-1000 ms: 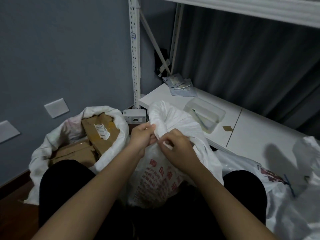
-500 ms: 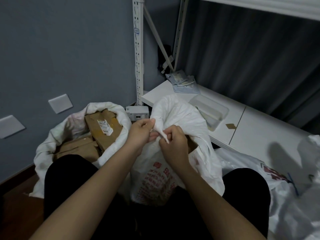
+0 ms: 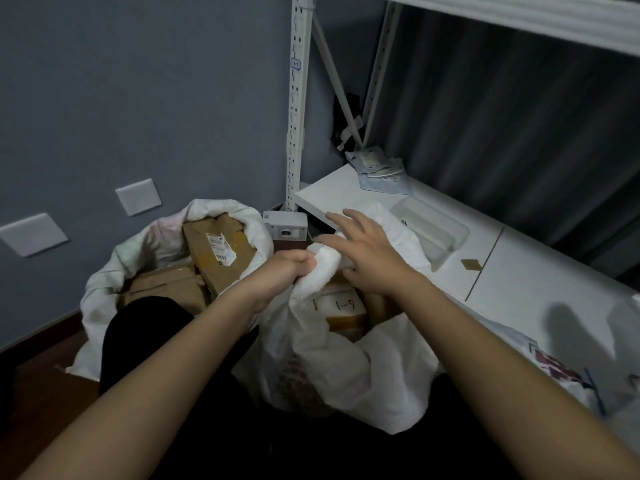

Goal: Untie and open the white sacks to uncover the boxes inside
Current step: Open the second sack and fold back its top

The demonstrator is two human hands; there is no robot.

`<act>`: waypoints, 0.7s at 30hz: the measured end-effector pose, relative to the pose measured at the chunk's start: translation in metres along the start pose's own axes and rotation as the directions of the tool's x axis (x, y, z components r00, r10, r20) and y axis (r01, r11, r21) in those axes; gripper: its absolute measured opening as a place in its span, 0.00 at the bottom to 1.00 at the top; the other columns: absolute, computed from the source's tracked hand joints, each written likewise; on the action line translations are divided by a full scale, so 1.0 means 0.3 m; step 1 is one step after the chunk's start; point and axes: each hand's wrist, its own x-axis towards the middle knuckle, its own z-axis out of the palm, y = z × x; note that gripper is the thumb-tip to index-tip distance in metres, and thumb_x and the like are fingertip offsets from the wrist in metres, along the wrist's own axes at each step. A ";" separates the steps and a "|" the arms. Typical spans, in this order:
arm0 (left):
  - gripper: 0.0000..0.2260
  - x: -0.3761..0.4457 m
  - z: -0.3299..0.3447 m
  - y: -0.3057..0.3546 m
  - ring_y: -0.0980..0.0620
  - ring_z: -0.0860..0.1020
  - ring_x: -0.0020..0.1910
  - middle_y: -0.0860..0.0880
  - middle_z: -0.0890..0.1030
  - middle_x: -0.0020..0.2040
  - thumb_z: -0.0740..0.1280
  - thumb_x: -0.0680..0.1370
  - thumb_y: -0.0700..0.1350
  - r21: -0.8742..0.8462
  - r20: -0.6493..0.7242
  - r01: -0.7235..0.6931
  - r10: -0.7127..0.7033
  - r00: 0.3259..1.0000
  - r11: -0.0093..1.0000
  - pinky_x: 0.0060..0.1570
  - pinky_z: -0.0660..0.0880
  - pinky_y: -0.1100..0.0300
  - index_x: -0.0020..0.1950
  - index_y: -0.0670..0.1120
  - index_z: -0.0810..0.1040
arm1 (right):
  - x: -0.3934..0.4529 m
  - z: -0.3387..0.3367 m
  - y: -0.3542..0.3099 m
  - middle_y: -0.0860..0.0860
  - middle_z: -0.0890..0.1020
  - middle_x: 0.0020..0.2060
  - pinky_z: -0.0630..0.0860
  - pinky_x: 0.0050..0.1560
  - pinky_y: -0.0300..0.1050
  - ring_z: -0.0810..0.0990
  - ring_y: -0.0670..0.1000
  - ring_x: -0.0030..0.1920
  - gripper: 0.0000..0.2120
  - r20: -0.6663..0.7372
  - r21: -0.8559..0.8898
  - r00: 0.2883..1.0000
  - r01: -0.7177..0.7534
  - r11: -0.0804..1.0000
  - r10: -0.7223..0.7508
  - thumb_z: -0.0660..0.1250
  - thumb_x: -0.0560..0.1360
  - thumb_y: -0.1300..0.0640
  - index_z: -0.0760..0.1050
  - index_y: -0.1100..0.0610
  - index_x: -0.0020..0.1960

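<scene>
Opened sack (image 3: 346,368) placed centrally, box (image 3: 341,306) inside; second sack (image 3: 114,271), apparently box-filled, positioned left; shelf (image 3: 519,271) situated right.

A grey-blue wall (image 3: 138,98) is carrying two pale wall plates (image 3: 138,197); a white metal shelving rack (image 3: 297,98) is standing before what may be dark curtains (image 3: 502,133).

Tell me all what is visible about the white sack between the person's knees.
The white sack looks like thin woven plastic, crumpled, with faded red print low on its front. It stands between the person's dark-clad legs, beside the low white shelf. Its mouth is open: a brown box marked "1-9" shows inside. The left hand grips a bunched part of the rim, pulling it up; the right hand, fingers spread, is over the far rim, contact unclear.
</scene>
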 end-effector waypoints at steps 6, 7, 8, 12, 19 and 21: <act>0.09 -0.063 -0.059 0.010 0.58 0.75 0.46 0.52 0.79 0.50 0.62 0.79 0.52 0.380 0.007 -0.052 0.053 0.999 0.923 0.47 0.71 0.65 0.47 0.49 0.77 | 0.084 -0.038 -0.052 0.50 0.76 0.33 0.70 0.47 0.44 0.76 0.54 0.40 0.12 0.344 -0.091 0.939 0.047 0.995 -0.012 0.68 0.71 0.52 0.68 0.50 0.32; 0.12 -0.060 -0.054 -0.002 0.57 0.76 0.47 0.53 0.79 0.50 0.65 0.77 0.58 0.493 -0.044 -0.097 0.136 0.990 0.864 0.47 0.72 0.61 0.50 0.51 0.76 | 0.092 -0.031 -0.063 0.49 0.74 0.31 0.69 0.39 0.42 0.74 0.53 0.37 0.12 0.393 -0.007 0.919 -0.032 0.999 0.032 0.68 0.70 0.53 0.68 0.50 0.31; 0.14 -0.061 -0.047 -0.011 0.56 0.75 0.47 0.54 0.77 0.49 0.68 0.73 0.60 0.580 -0.079 -0.137 0.222 0.972 0.803 0.46 0.72 0.60 0.53 0.53 0.74 | 0.100 -0.023 -0.074 0.48 0.74 0.30 0.67 0.35 0.42 0.73 0.51 0.34 0.12 0.412 0.074 0.910 -0.089 0.993 0.051 0.69 0.70 0.54 0.69 0.50 0.31; 0.06 -0.062 -0.059 -0.023 0.54 0.77 0.45 0.53 0.80 0.44 0.69 0.75 0.47 0.708 -0.019 -0.264 0.392 0.920 0.654 0.41 0.70 0.59 0.50 0.49 0.79 | 0.098 -0.035 -0.071 0.45 0.77 0.37 0.69 0.36 0.43 0.74 0.45 0.37 0.10 0.441 0.229 0.897 -0.118 0.966 0.005 0.75 0.65 0.51 0.74 0.48 0.40; 0.05 -0.098 -0.164 0.003 0.59 0.76 0.42 0.54 0.79 0.41 0.65 0.79 0.44 0.431 0.373 -0.107 -0.069 0.925 0.896 0.44 0.72 0.68 0.45 0.51 0.79 | 0.060 -0.008 -0.050 0.49 0.77 0.35 0.70 0.38 0.41 0.70 0.51 0.34 0.10 0.505 -0.087 0.854 -0.093 0.992 0.124 0.70 0.70 0.55 0.71 0.52 0.33; 0.08 -0.088 -0.110 -0.004 0.61 0.71 0.37 0.56 0.73 0.38 0.62 0.80 0.52 0.583 0.263 -0.135 -0.029 0.964 0.801 0.35 0.66 0.71 0.43 0.53 0.75 | 0.072 0.021 -0.060 0.48 0.75 0.31 0.72 0.36 0.44 0.73 0.52 0.35 0.11 0.483 0.023 0.870 -0.124 0.992 0.097 0.70 0.68 0.56 0.69 0.51 0.31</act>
